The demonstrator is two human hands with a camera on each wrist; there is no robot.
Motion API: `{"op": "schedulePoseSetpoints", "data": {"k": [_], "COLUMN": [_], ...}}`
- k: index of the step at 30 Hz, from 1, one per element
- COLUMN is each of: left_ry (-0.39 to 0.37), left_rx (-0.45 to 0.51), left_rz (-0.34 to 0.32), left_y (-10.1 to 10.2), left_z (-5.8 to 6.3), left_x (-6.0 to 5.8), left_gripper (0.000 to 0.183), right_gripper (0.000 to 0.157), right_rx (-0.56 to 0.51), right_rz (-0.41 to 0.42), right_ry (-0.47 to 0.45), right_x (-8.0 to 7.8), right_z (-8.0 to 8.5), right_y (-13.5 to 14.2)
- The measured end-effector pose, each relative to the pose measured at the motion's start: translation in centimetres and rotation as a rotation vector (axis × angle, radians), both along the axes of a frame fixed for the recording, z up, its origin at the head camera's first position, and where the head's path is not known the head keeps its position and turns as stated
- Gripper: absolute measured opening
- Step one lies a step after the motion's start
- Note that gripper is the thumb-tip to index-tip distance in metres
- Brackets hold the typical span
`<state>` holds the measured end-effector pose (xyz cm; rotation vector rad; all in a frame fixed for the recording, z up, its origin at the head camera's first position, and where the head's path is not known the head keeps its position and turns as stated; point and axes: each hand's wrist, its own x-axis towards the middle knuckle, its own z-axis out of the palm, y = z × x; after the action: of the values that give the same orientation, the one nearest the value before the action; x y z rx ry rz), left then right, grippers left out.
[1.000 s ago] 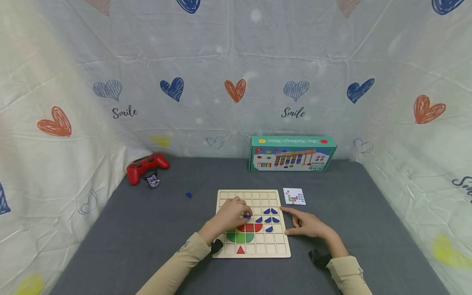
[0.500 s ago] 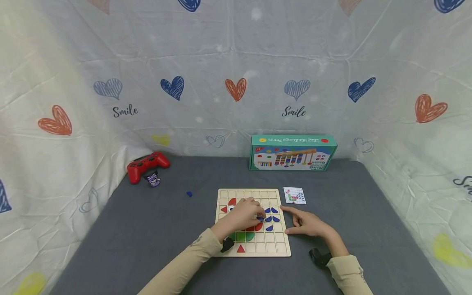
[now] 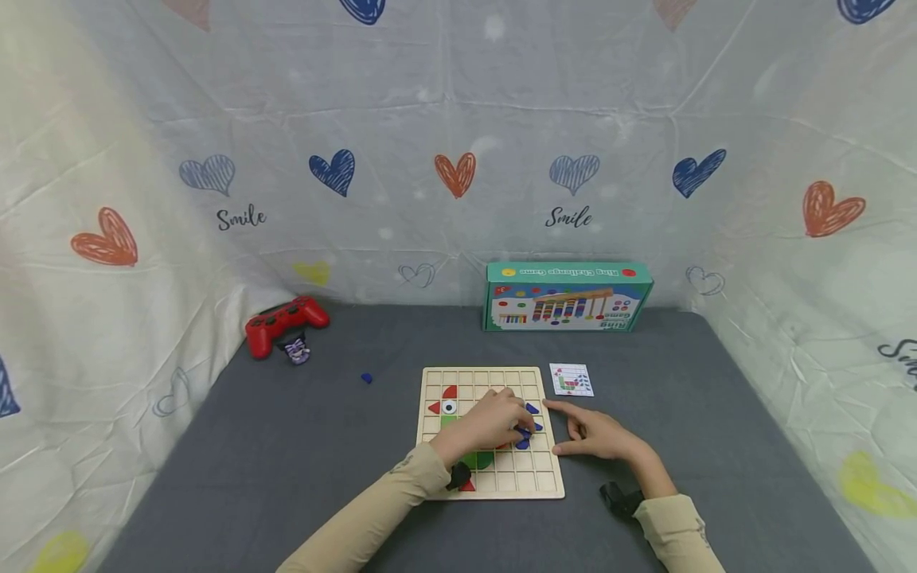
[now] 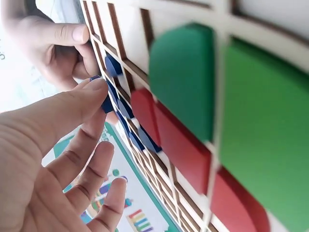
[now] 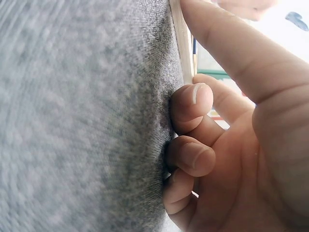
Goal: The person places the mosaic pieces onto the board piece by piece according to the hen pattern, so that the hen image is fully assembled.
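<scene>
A wooden grid board [image 3: 526, 482] lies on the grey cloth. My left hand [image 3: 493, 422] is over its right half. Thumb and index finger pinch a small blue petal-shaped piece [image 4: 107, 103] just above the cells, while the other fingers spread loosely. Several blue pieces [image 4: 113, 65] sit in the cells beneath. Red pieces [image 4: 181, 137], a dark green rounded piece [image 4: 183, 77] and a light green piece [image 4: 270, 116] fill nearby cells. My right hand [image 3: 600, 434] touches the board's right edge with straight index finger and thumb; its other fingers are curled against the cloth.
A small pattern card [image 3: 571, 380] lies beyond the board's upper right. One loose blue piece [image 3: 367, 378] rests to the left. At the back stand a green game box [image 3: 569, 306] and, far left, a red game controller [image 3: 286, 320] beside a small purple figure [image 3: 296, 350].
My left hand has moved right across the board with the blue piece, from the middle columns to the blue pieces on the right. The right hand has stayed at the board's edge.
</scene>
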<state>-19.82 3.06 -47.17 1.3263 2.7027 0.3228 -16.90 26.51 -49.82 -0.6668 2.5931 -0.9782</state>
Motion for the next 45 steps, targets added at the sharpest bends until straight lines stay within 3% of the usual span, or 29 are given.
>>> {"op": "schedulePoseSetpoints", "data": {"k": [12,29,45], "left_ry": [0.061,0.117,0.101], "left_rx": [-0.033,-0.049,-0.054], "left_rz": [-0.076,-0.071,-0.072], "left_y": [1.8,1.8,1.9], "left_z": [-0.4,-0.8,-0.4], "left_x": [0.3,0.5,0.7], "left_gripper": [0.016,0.012,0.015], "right_gripper": [0.073,0.073,0.072], "right_rx": [-0.006,-0.006,-0.006], "right_rz": [0.006,0.0,0.006], "right_ry": [0.008,0.009,0.014], "right_x": [-0.1,-0.2,-0.1], "right_z": [-0.2,-0.3,-0.3], "right_y": [0.0,0.1,0.1]}}
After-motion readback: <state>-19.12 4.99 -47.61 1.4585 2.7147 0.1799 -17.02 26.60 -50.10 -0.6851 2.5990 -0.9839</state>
